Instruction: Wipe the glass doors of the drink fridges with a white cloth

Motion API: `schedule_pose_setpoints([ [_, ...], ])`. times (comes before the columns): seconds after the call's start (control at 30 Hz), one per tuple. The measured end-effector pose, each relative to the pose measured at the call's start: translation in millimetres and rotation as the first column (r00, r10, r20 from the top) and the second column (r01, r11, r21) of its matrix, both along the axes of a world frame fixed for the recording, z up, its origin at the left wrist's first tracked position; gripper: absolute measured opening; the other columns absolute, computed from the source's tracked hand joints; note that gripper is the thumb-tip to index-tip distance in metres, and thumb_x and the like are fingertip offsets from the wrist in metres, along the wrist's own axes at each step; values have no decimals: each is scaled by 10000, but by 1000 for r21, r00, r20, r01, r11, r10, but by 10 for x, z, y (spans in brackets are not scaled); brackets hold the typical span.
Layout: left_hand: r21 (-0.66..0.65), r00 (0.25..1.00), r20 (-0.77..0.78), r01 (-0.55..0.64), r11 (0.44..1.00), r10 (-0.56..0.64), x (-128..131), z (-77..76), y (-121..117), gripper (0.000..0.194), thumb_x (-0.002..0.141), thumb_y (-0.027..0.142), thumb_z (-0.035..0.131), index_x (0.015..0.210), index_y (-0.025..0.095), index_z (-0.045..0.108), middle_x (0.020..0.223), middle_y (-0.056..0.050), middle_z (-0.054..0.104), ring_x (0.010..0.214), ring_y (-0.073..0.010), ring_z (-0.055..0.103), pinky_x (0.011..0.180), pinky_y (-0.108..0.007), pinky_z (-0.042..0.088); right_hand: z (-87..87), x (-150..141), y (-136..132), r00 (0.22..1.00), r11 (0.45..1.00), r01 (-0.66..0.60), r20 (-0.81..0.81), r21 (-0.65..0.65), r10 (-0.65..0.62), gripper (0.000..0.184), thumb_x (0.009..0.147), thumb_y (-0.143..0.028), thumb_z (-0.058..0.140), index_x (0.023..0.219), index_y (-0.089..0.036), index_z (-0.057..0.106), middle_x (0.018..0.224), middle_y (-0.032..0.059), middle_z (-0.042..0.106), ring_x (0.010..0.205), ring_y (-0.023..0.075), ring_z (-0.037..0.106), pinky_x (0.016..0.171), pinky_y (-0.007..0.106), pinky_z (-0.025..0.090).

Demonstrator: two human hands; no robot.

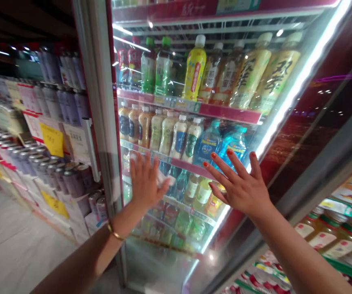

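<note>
My left hand (145,181) is raised with its fingers stretched up against the glass front of a lit drinks cooler (98,81). A small white cloth (163,179) is pinched at its thumb, and a gold bracelet sits on the wrist. My right hand (240,185) is open with fingers spread and red nails. It hovers in front of the blue bottles (221,145) on the middle shelf (225,113). Whether it touches the glass I cannot tell.
Cooler shelves hold rows of tea, juice and milk bottles (166,130). A bright light strip (289,98) runs down the cooler's right side beside a dark glass pane (332,122). Stacked cans (41,163) with yellow price tags line the left aisle. More bottles (326,234) stand at lower right.
</note>
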State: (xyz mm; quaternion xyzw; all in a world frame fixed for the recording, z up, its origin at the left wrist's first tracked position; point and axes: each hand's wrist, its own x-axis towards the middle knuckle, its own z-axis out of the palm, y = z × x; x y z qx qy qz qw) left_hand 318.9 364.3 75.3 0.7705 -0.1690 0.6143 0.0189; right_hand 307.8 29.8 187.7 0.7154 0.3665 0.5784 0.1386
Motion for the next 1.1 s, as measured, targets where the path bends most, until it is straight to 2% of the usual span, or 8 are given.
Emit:
schedule_pose_setpoints([
  [0.17, 349, 991, 30, 115, 930, -134, -119, -388, 35, 844, 1042, 610, 578, 1780, 418, 215, 1839, 69, 321, 1767, -121, 55, 1468, -364, 118, -6, -3, 23, 999, 999, -32, 0, 1, 32, 584, 1100, -372, 657, 1666, -291, 534, 1690, 20, 609, 1712, 268, 358, 1459, 564, 14],
  [0.37, -84, 994, 84, -69, 994, 76, 87, 519, 77, 971, 1067, 406, 589, 1788, 101, 16, 1872, -230, -44, 1769, -383, -58, 1442, -700, 91, 4, 36, 58, 999, 999, -36, 18, 9, 36, 568, 1111, -450, 615, 1656, -310, 540, 1750, -59, 527, 1783, 220, 92, 1468, 576, -32],
  [0.57, 487, 986, 60, 107, 867, -155, 83, 969, -353, 769, 1031, 705, 548, 1713, 388, 383, 1778, 60, 457, 1766, -206, 147, 1490, -475, 63, -272, -51, -63, 999, 975, 30, -46, 219, -20, 644, 1098, -440, 623, 1702, -269, 482, 1803, 4, 440, 1785, 216, 63, 1471, 544, 1],
  [0.67, 125, 995, 92, -42, 991, 30, 113, 1652, -201, 924, 1061, 677, 476, 1791, 200, 170, 1870, -151, 219, 1740, -473, 151, 1402, -813, 123, -514, -49, -109, 998, 943, 55, -12, 328, -54, 730, 1096, -460, 611, 1755, -244, 385, 1831, 22, 367, 1784, 248, 58, 1467, 557, 1],
  [0.73, -20, 994, 74, -76, 997, 77, 116, 1997, -256, 900, 1096, 585, 432, 1804, 196, 35, 1892, -169, 4, 1755, -480, 30, 1393, -839, 127, -623, -14, -112, 998, 933, 40, 38, 359, -58, 822, 1090, -463, 612, 1792, -203, 273, 1861, 42, 272, 1783, 256, 77, 1468, 557, 24],
  [0.8, 167, 996, 91, -5, 986, -10, 80, 2019, -450, 899, 1091, 575, 458, 1807, 217, 51, 1896, -132, 49, 1771, -410, 3, 1440, -751, 86, -673, 24, -100, 996, 914, 26, 64, 405, -56, 920, 1076, -482, 620, 1802, -122, 186, 1883, 98, 161, 1780, 291, 102, 1466, 553, 98],
  [0.97, 661, 974, 52, 131, 739, -220, 23, 1578, -631, 763, 1051, 737, 430, 1752, 507, 235, 1779, 173, 425, 1727, -60, 201, 1442, -252, 106, -679, 52, -49, 996, 886, 23, 69, 463, -62, 980, 1065, -524, 616, 1776, -2, 190, 1882, 214, 125, 1774, 361, 127, 1435, 574, 254],
  [1.1, 339, 987, 146, 6, 941, -59, 110, 1989, -558, 892, 1110, 608, 428, 1803, 199, 44, 1903, -125, 30, 1775, -337, -65, 1440, -614, -81, -687, 44, -23, 998, 885, 15, 53, 465, -44, 909, 1048, -474, 645, 1747, -14, 291, 1876, 229, 190, 1772, 373, 143, 1408, 605, 328],
])
